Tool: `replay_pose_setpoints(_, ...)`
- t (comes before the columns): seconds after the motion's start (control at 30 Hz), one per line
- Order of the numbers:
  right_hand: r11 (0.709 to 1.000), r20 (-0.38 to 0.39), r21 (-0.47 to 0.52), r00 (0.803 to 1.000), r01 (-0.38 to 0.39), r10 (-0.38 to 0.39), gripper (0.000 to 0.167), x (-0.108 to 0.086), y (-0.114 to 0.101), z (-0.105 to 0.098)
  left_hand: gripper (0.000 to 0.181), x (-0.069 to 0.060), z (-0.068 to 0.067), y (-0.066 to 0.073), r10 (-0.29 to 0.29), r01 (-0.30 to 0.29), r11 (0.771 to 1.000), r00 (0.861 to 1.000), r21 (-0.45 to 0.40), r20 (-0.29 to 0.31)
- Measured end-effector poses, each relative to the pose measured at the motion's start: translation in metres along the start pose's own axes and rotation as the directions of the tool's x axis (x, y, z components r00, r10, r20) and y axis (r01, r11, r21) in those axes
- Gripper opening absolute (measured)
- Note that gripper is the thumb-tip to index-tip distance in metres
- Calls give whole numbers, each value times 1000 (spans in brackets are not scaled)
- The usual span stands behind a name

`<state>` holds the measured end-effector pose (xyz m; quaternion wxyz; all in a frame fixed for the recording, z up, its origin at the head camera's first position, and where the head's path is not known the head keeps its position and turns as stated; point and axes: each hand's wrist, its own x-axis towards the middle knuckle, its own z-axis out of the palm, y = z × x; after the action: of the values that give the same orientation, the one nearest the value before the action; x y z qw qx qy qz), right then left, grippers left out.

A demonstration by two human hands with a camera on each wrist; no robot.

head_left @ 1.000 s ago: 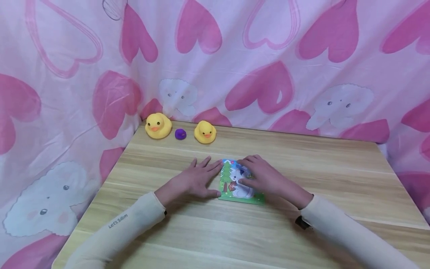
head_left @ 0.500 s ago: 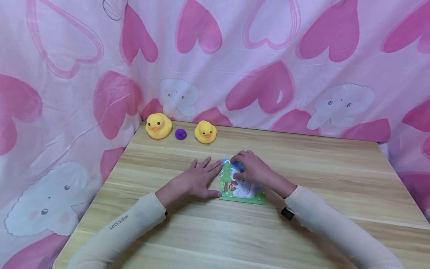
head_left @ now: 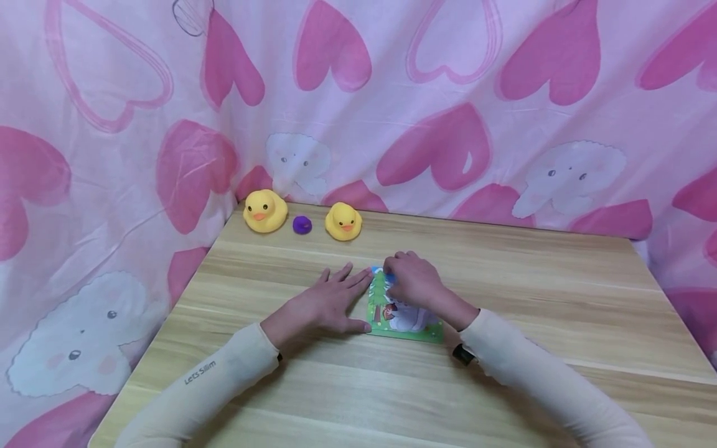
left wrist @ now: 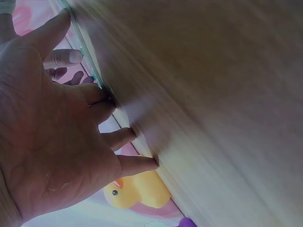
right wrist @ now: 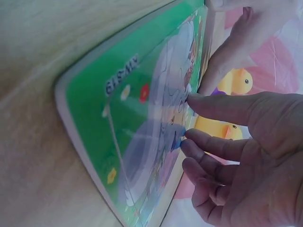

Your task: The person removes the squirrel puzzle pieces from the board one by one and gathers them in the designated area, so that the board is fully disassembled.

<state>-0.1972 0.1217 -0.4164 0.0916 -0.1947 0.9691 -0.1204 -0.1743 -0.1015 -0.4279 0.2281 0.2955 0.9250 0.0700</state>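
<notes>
A flat picture puzzle (head_left: 406,335) with a green border, a tree and a white animal lies on the table. My left hand (head_left: 330,302) rests beside its left edge, fingers spread, thumb and index fingertips touching that edge; the left wrist view shows the hand (left wrist: 61,127) from the palm side. Bent over the puzzle's upper part is my right hand (head_left: 416,281). In the right wrist view, the thumb and fingertips of the right hand (right wrist: 255,146) touch the puzzle (right wrist: 142,109) near a blue patch, thumb and index apart. Whether a loose piece lies between them is unclear.
Two yellow ducks (head_left: 266,211) (head_left: 343,221) stand near the table's back left edge, with a small purple duck (head_left: 302,225) between them. A pink curtain (head_left: 437,81) with hearts hangs behind and left of the wooden table (head_left: 538,280).
My right hand has moved left across the puzzle towards its upper left part, uncovering its lower right corner. The left hand stays at the left edge.
</notes>
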Motion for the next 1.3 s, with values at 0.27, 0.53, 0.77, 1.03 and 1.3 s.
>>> replay_pose_setpoints(0.27,997,33,80,999,0,-3,40,10,6,-5,110,1,0,-1,-1,1,1000,1000,6,-8)
replay_pose_setpoints(0.53,972,120,232,991,32,-61,37,25,20,-5,110,3,0,-1,-2,2,1000,1000,1,2)
replay_pose_setpoints(0.77,956,157,288,981,62,-111,36,30,32,-2,110,4,1,1,1,-1,1000,1000,4,5)
replay_pose_setpoints(1.03,946,126,315,984,81,-126,40,28,34,2,110,4,-1,2,-4,4,1000,1000,3,12)
replay_pose_setpoints(1.3,934,88,346,988,92,-130,40,22,37,6,110,2,-1,1,-2,2,1000,1000,-2,16)
